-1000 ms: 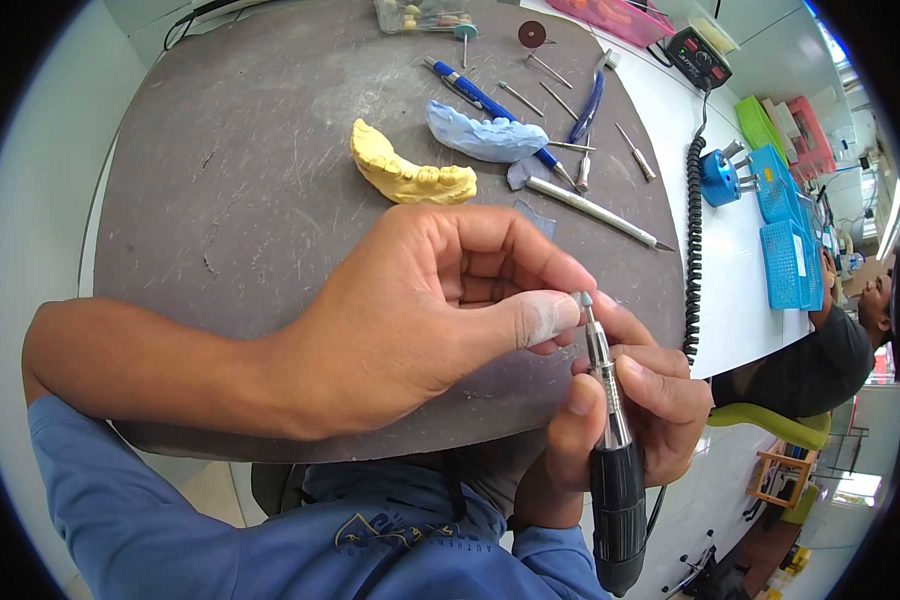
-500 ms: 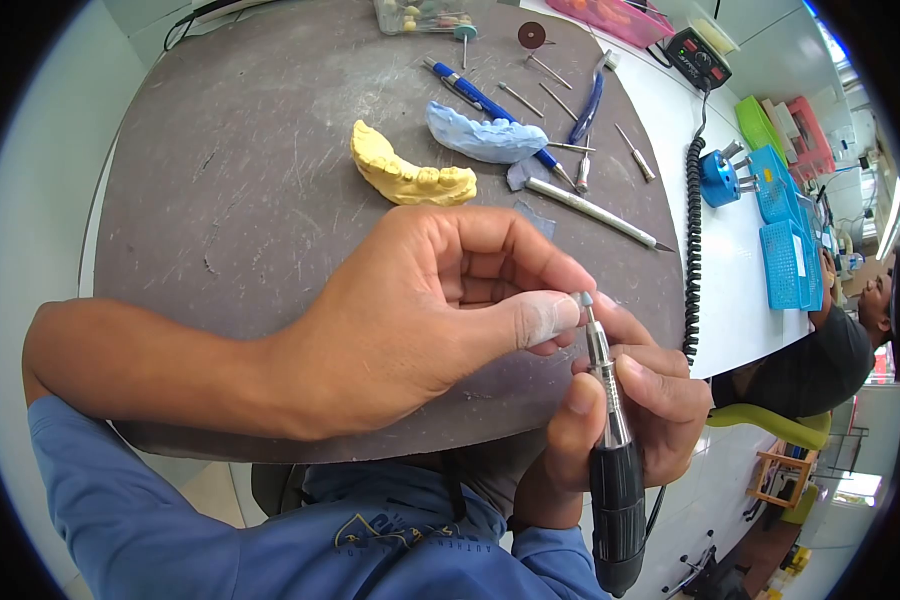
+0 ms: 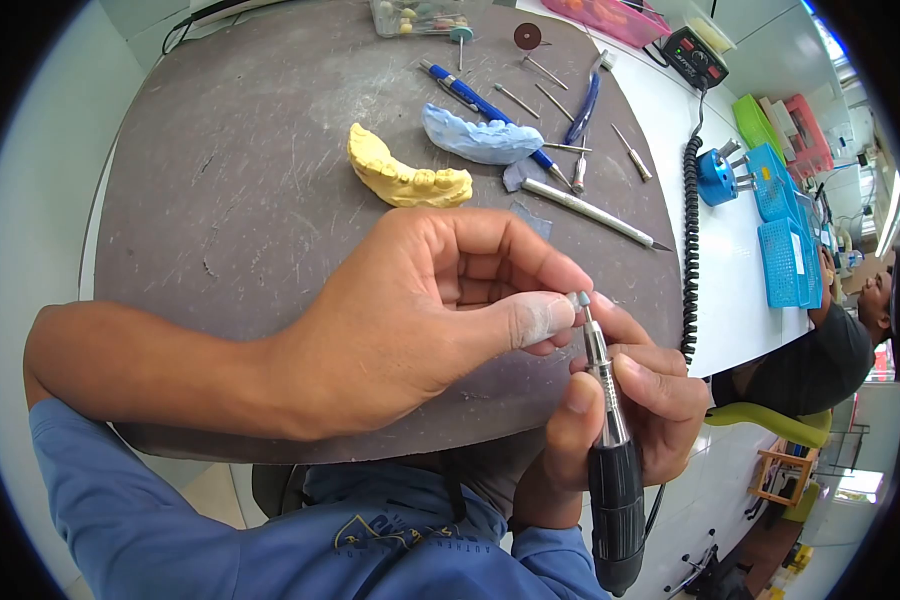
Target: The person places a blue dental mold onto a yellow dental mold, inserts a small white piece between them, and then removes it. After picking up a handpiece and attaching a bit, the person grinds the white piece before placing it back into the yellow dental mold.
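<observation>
My left hand (image 3: 420, 320), its thumb dusted white, pinches at the small grey-green tip of a grinding bur (image 3: 585, 299). The bur's thin shank runs into the nose of a rotary handpiece (image 3: 615, 480) with a silver front and black body. My right hand (image 3: 660, 400) is closed around the handpiece's metal part, which points up and slightly left. Beyond my left hand lie a yellow dental cast (image 3: 405, 178) and a light-blue dental cast (image 3: 480, 135). A silver craft knife (image 3: 590, 210) lies past my fingertips.
A blue pen (image 3: 470, 97), a dark-blue toothbrush (image 3: 587, 105) and several burs lie at the back of the brown board (image 3: 230, 200). Along the right are a coiled cord (image 3: 691, 250), a control box (image 3: 696, 58) and blue baskets (image 3: 785, 265). Another person (image 3: 800, 360) sits at right.
Both hands stay almost in place at the bur and handpiece. The things on the board appear shifted slightly left in view.
</observation>
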